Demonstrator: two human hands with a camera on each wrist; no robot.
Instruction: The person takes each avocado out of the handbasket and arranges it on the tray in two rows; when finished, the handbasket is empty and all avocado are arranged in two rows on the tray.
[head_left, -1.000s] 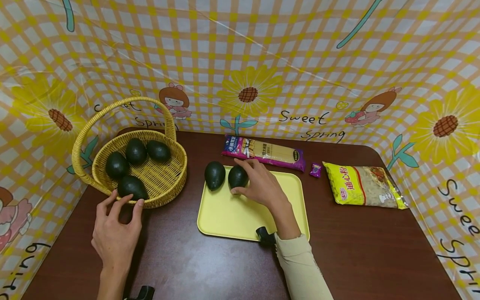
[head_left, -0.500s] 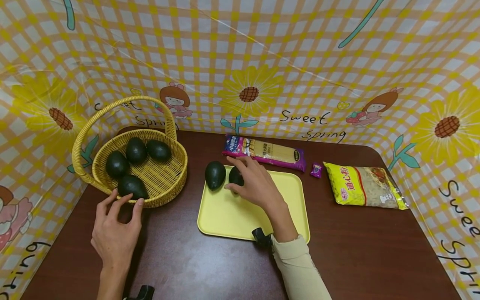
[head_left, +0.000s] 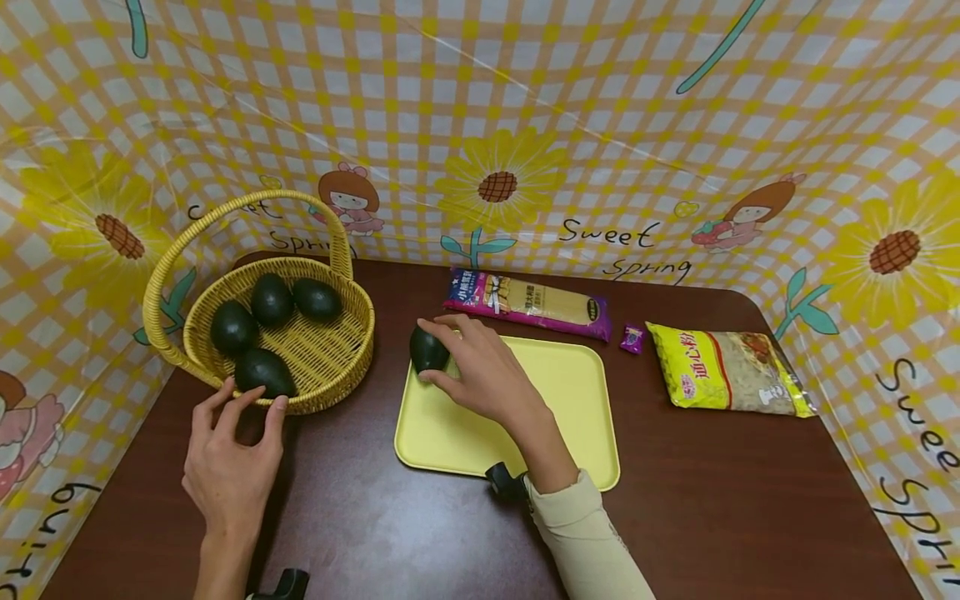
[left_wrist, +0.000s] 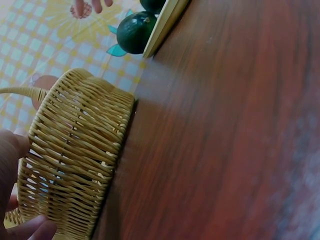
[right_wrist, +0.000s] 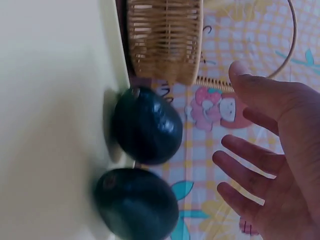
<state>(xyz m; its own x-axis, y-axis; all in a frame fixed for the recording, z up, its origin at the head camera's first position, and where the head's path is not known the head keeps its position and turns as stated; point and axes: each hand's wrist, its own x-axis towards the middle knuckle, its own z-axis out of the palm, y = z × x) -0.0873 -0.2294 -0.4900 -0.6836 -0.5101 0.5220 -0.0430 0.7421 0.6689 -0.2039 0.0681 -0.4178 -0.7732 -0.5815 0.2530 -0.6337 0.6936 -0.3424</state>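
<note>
Dark brown tabletop (head_left: 712,492), its far right corner rounded, extending beneath and to either side of the right-hand fingers (head_left: 444,334); a pale sheen of light (head_left: 427,521) lies on the near side of them. Beyond the fingers rises a creased cloth wall (head_left: 637,108), checked in yellow, orange and white, printed with a sunflower (head_left: 497,187) and "Sweet Spring" lettering (head_left: 609,236); similar cloth flanks both sides.

Avocados (head_left: 265,374): 6 total. 4 in the basket (head_left: 318,346), 2 on the tray (head_left: 450,433) (head view hides one, right wrist view shows both). Baskets: 1. Trays: 1. Noodle packs (head_left: 529,304): 1. Yellow bags (head_left: 729,370): 1. Small purple packets (head_left: 632,339): 1. Hands: left one (head_left: 231,467), right one (head_left: 491,375), so 2.
</note>
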